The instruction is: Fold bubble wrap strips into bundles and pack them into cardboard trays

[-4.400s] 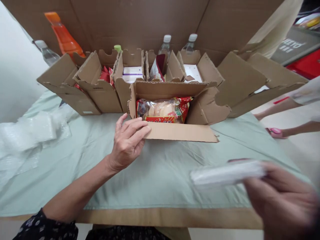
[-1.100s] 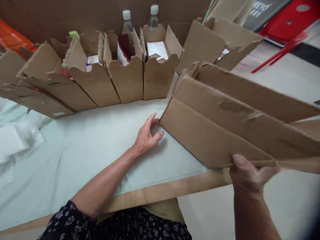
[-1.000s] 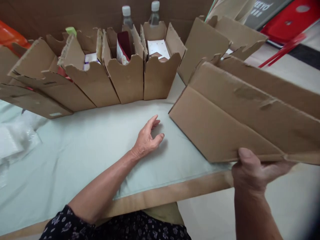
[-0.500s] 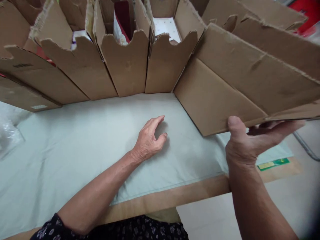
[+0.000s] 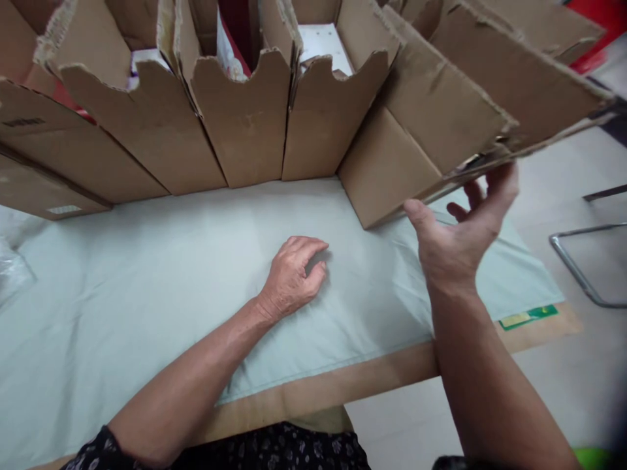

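My left hand (image 5: 295,275) rests on the pale green cloth (image 5: 196,281), with its fingers loosely curved, the thumb apart and nothing held. At the right, my right hand (image 5: 458,238) holds the near end of a brown cardboard box (image 5: 392,163). The thumb touches the box's lower near corner, and the fingers reach up along its end, partly hidden. This box stands at an angle beside a cardboard bin (image 5: 336,124) with a white item (image 5: 326,47) inside.
Several open-topped cardboard bins line the back of the table, one with a red and white packet (image 5: 234,55). Clear plastic (image 5: 12,267) lies at the left. A green and yellow strip (image 5: 529,317) sits on the table's edge. A metal frame (image 5: 582,277) stands at the right.
The cardboard box has swung back and inward toward the row of bins. My right hand has moved up and left with it. My left hand has hardly moved.
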Demonstrator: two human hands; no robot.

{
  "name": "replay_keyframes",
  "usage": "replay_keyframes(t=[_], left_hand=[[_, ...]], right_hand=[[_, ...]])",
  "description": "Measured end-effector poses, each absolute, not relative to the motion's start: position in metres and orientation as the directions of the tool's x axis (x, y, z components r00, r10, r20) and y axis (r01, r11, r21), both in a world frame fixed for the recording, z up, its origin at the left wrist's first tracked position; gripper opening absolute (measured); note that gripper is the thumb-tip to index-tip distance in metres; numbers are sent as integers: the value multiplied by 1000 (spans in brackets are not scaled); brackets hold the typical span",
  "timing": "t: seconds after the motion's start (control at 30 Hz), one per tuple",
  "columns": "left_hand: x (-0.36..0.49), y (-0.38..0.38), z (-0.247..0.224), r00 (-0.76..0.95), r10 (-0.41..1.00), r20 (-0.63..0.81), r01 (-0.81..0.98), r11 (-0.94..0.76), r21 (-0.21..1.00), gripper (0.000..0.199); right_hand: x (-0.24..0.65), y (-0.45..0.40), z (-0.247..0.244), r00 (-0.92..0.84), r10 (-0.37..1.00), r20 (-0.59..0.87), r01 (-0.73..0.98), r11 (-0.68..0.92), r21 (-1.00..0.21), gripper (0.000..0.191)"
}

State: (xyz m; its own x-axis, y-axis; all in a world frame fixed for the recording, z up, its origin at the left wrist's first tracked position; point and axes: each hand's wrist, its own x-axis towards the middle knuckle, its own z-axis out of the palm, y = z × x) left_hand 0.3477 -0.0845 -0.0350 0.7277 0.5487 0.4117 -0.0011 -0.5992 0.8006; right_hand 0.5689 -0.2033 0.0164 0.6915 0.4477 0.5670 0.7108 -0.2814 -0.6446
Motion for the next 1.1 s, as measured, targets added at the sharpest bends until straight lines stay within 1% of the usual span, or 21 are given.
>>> replay_keyframes(t=[0.07,0.13,0.2,0.27,0.33,0.47,0.57,0.67,0.73,0.8,0.87,0.9,0.97,1.0,1.03,1.07,1.1], left_hand=[[348,-85,-34,727,547,415,8,-611,791,25],[349,-85,-34,729,547,411,16,-614,789,25],[349,-86,-34,740,541,400,21,-613,790,25],[349,-86,-35,749,533,393,25,-615,788,25],[349,-86,-35,748,532,396,25,-619,785,24],[349,-86,-35,742,530,411,20,-631,776,24],[349,-87,-34,737,523,429,19,-650,760,25],[350,-88,-34,726,522,448,13,-661,750,25],[351,-88,-34,718,531,450,15,-658,753,25],[351,-89,-35,712,537,453,21,-661,750,25],[352,-89,-35,710,534,459,26,-671,741,25],[352,-89,-36,711,531,461,29,-677,735,26],[352,-89,-37,713,529,460,39,-685,727,27],[352,-89,-37,714,530,457,44,-686,727,27],[352,-89,-37,715,531,455,45,-685,727,28],[352,-89,-38,716,530,454,42,-682,730,27],[352,-89,-38,715,530,457,34,-678,734,27]], right_hand=[[572,-197,16,667,427,610,744,-341,-575,90],[569,-197,15,649,409,642,761,-379,-527,72],[561,-198,15,638,433,636,770,-359,-528,48],[555,-197,16,619,490,614,782,-315,-537,34],[557,-189,18,583,544,603,804,-282,-524,36],[585,-160,11,492,640,590,854,-224,-470,56],[615,-137,-4,469,679,564,862,-213,-459,66],[632,-125,-14,499,689,526,838,-230,-495,68],[627,-124,-12,510,689,515,822,-214,-528,61],[610,-126,2,514,665,542,808,-163,-566,45],[586,-125,24,497,614,613,799,-50,-599,30],[574,-122,37,480,586,653,795,25,-606,28],[556,-109,64,424,580,696,788,142,-599,37],[551,-100,76,392,605,693,795,156,-586,46],[549,-89,87,360,648,671,810,140,-570,54],[550,-78,95,333,699,633,832,98,-546,58],[552,-67,101,314,747,585,855,45,-516,57]])
